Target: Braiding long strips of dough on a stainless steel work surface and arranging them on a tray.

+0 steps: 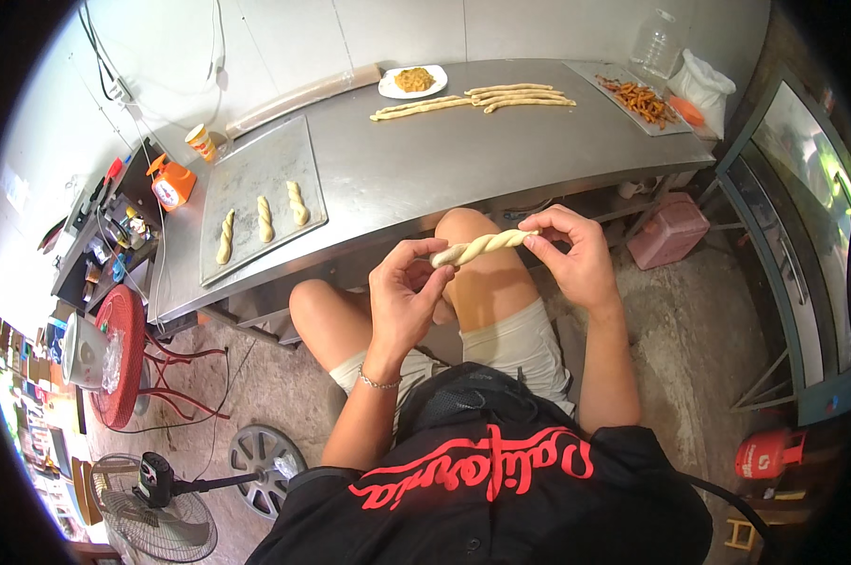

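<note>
Between my two hands a twisted strip of raw dough [487, 246] is held up over my knees, in front of the table's edge. My left hand [413, 286] pinches its thicker, rounded end. At the thinner end, my right hand [565, 251] grips with thumb and fingertips. Three shorter dough twists [265, 219] lie apart from each other on the near part of a metal baking tray [256, 169]. Several straight dough strips [517, 95] rest side by side further back on the steel table [411, 162].
A white plate of orange-brown filling [413, 82] stands at the back, beside a long roll of wrap [302, 102]. An orange scale [171, 185] is left of the tray. At the right, a tray [669, 128] bears orange strips. A pedestal fan [158, 494] and red stool [123, 360] stand left.
</note>
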`<state>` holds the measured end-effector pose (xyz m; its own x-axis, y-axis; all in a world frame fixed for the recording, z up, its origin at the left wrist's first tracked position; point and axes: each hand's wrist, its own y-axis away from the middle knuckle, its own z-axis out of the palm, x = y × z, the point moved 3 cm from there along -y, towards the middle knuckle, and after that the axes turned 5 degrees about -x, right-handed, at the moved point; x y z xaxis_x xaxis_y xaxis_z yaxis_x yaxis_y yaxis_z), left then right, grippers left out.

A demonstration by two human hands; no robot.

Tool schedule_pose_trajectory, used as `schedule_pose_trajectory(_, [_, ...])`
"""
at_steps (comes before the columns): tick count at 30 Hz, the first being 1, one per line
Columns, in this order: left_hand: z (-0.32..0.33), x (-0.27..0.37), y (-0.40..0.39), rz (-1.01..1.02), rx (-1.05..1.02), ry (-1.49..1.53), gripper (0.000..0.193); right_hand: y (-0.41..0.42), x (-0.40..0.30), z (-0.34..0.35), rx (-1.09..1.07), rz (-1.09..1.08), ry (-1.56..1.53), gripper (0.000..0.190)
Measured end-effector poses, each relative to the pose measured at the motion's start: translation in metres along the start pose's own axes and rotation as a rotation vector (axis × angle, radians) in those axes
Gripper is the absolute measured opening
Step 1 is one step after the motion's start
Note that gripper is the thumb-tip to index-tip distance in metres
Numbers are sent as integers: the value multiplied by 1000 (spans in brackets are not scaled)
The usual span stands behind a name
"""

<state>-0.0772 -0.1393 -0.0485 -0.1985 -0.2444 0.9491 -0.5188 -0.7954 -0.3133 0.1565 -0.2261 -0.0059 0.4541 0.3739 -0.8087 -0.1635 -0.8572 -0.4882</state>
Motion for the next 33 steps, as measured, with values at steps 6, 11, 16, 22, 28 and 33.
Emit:
schedule_pose_trajectory(6, [-2, -1, -2, 40, 7, -77, 26, -3, 0, 2, -20, 4, 59, 12])
schedule_pose_trajectory(11, [-2, -5, -7, 75, 9, -107, 24, -4, 5, 4, 10, 49, -23, 18])
schedule_pose_trajectory(16, [-5, -9, -8, 53, 24, -73, 24, -7, 14, 3, 33, 82, -151, 27])
schedule_pose_trajectory(22, [-3, -4, -8, 53, 14, -88, 25, -6, 15, -2, 5, 54, -110, 18])
schedule_pose_trajectory(28, [-2, -5, -6, 88, 13, -7, 23, -5, 10, -1, 13, 31, -152, 14])
schedule_pose_trajectory(33, [0, -1, -4, 36, 10, 36, 22, -3, 6, 0, 25, 40, -193, 22])
